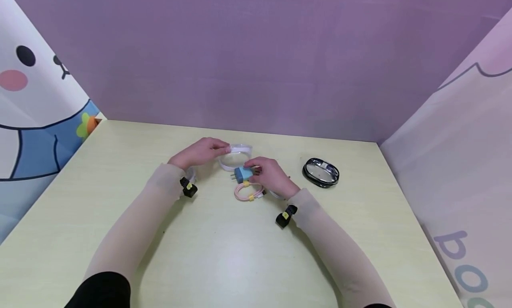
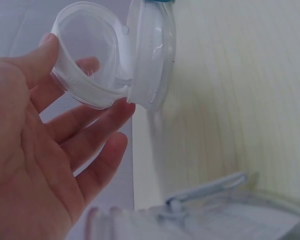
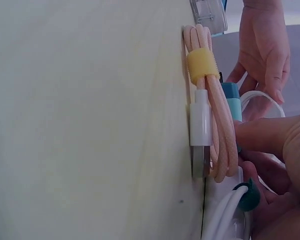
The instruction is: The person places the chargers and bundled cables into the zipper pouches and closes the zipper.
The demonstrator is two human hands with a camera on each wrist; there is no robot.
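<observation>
My left hand (image 1: 204,151) pinches the raised lid of a clear round zip case (image 1: 225,166), thumb on one side of the rim and fingers on the other. In the left wrist view the case (image 2: 155,60) stands open at its hinge. My right hand (image 1: 274,177) grips a blue charger plug (image 1: 242,174) beside the case, its prongs pointing left. Just in front of the plug lies a coiled pink cable (image 1: 240,197) with yellow ties; its USB end (image 3: 201,120) shows in the right wrist view. A white cable with a green tie (image 3: 249,197) lies under my right hand.
To the right sits a black-rimmed zip case (image 1: 321,172) with a clear top. Another clear case (image 1: 192,174) stands by my left wrist. Behind the pale table (image 1: 224,254) rises a purple backdrop (image 1: 248,68), with printed side panels left and right.
</observation>
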